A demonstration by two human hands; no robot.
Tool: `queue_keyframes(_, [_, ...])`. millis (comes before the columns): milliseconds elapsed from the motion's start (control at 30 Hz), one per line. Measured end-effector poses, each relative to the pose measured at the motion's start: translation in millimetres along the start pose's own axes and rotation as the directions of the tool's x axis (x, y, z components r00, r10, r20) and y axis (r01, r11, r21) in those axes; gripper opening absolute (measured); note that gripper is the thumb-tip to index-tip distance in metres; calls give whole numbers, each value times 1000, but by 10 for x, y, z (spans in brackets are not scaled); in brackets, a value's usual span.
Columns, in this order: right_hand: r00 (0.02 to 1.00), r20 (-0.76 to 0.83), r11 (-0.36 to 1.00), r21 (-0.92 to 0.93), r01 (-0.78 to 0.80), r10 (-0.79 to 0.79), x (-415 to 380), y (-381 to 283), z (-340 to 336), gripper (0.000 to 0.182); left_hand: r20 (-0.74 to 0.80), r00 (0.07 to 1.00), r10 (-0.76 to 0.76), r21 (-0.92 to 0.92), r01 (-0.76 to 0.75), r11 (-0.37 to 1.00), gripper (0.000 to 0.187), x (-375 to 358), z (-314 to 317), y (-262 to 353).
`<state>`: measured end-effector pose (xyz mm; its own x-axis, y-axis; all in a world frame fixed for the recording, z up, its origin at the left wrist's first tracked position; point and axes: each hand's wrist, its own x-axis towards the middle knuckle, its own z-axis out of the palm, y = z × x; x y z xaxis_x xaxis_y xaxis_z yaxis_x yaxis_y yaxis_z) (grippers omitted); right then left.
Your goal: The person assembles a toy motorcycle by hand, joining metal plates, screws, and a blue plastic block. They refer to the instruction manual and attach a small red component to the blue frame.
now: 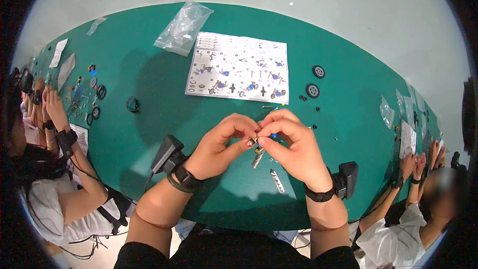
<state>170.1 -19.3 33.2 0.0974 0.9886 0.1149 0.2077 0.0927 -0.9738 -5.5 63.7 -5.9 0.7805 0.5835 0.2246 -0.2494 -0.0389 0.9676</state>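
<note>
My left hand (226, 139) and my right hand (291, 142) meet over the table, thumbs and forefingers pinched together at one spot. Between the fingertips shows a tiny assembly of metal and coloured bits (253, 141); I cannot tell its exact kind. A perforated metal strip (257, 159) shows just below the fingers. Another perforated strip (277, 182) lies flat on the table, nearer to me. Beside my right thumb is a small blue piece (274, 135). Small screws (270, 107) lie just beyond my fingers.
A printed picture instruction sheet (239, 67) lies ahead on the green table (149, 134), with a clear plastic bag (184, 27) at its left. Two black wheels (312, 90) lie right of it; a black ring (132, 104) is on the left. People work on both sides.
</note>
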Motion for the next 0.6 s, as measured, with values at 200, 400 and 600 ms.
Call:
queue_keyframes(200, [997,-76,999,-8,32,-32,3,-6,95,14,-51,999,15,34,-13,999,16,-5,-14,-31])
queue_keyframes(400, [992,-121,999,21,44,-41,3,39,146,14,-93,995,34,34,-31,999,14,6,-10,-11])
queue_keyframes(600, [992,-125,997,77,28,-18,1,44,157,13,-114,993,21,13,-19,1000,17,1,-8,-35])
